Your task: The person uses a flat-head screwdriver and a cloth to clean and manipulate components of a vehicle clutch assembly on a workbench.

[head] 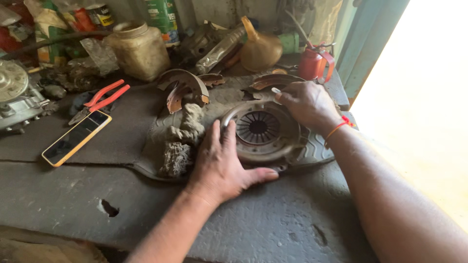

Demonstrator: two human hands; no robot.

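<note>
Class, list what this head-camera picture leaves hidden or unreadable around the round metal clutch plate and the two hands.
Head view:
- Clutch plate: its near-left rim is under the left hand, its far-right rim under the right hand.
- Doorway: washed out by glare.
- Engine part: cut off by the left edge.
- Rubber mat: mostly covered by the plate.

We see the clutch plate (261,130) lying on a mat (319,151) toward the bench's (273,224) right edge. Our left hand (222,165) rests flat on its near-left rim, our right hand (307,104) on its far-right rim. A rag (183,139) lies on the mat just left of the plate. Behind the rag sit brake shoes (183,87), with another shoe (275,80) behind the plate. Pliers (100,100) and a phone (77,137) lie well left, the phone nearer us. Along the back edge stand a jar (139,48), a funnel (261,48) and an oil can (314,63), left to right.
</note>
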